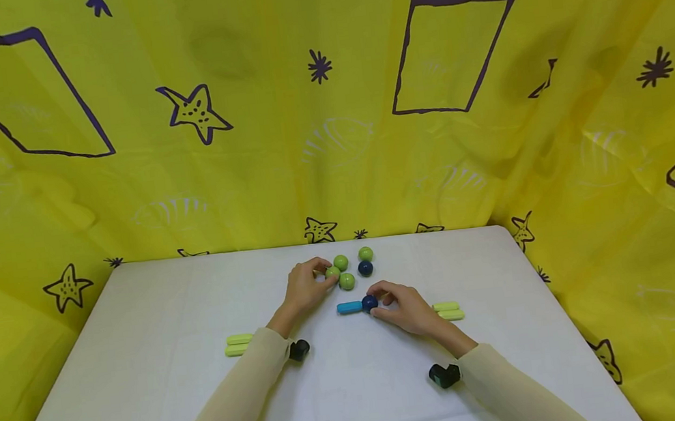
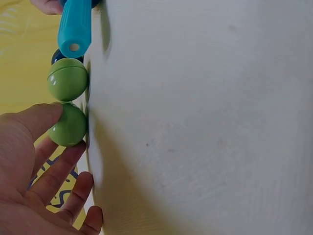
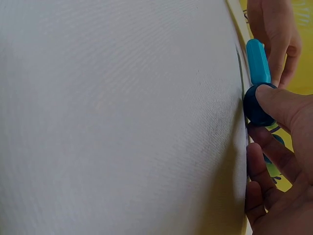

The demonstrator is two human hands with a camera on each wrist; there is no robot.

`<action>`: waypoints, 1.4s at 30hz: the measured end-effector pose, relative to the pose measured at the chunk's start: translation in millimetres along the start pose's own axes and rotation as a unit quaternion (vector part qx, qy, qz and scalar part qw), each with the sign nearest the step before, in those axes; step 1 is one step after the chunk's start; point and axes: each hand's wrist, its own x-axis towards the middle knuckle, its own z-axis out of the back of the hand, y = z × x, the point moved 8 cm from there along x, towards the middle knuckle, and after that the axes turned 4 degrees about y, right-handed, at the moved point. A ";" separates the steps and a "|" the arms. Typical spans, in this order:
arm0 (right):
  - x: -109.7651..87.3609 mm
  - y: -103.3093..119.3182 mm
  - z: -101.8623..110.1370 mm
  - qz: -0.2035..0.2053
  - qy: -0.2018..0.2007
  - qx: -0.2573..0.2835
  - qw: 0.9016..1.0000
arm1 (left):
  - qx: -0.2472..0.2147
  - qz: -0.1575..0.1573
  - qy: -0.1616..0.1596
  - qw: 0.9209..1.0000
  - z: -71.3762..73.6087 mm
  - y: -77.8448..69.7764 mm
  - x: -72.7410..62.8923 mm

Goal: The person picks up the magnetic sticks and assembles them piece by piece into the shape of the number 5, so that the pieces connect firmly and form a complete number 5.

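My right hand [image 1: 406, 307] pinches a dark blue ball [image 1: 370, 302] between thumb and fingers, low over the white table. A light blue ribbed rod [image 1: 350, 307] meets the ball's left side, end to end with it; the right wrist view shows the same rod [image 3: 258, 61] touching the ball. Farther back, my left hand [image 1: 306, 286] holds a green ball [image 2: 70, 125] between thumb and fingertips. Two more green balls [image 1: 340, 262] lie beside that one, the nearer being the front green ball [image 1: 347, 281].
Behind the right hand lie another green ball [image 1: 365, 253] and a second dark blue ball [image 1: 365, 268]. Pale yellow-green rods lie in pairs, the left rods [image 1: 239, 344] partly behind the left sleeve, the right rods [image 1: 449, 311] past the right wrist. A yellow patterned curtain [image 1: 272, 176] surrounds the table [image 1: 165, 393].
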 end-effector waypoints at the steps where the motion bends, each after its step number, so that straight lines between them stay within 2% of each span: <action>1: -0.1 -0.1 -0.1 0.000 0.000 0.000 1.000 | -0.005 0.001 0.002 1.000 0.2 -0.1 -0.1; 7: 0.0 -1.3 -1.3 -0.003 0.001 0.000 1.000 | -0.029 0.011 0.013 0.999 2.8 -0.7 -2.4; 11: 0.1 -2.4 -1.1 -0.010 -0.003 -0.001 1.000 | -0.032 0.021 0.021 0.999 5.1 -1.1 -4.4; 18: 0.0 -2.7 -0.8 -0.011 -0.004 -0.002 1.000 | -0.027 0.021 0.024 0.999 10.7 1.6 -10.1; 33: -1.1 -1.9 0.4 -0.013 -0.013 -0.002 1.000 | -0.004 -0.008 0.041 0.999 19.0 -9.0 -29.8; 38: -2.3 -3.4 0.2 -0.010 -0.017 -0.006 1.000 | 0.020 -0.020 0.055 0.998 18.9 -12.2 -38.9; 42: -3.4 -3.2 -0.1 -0.005 -0.017 -0.005 1.000 | 0.021 -0.029 0.069 0.997 18.9 -15.3 -47.2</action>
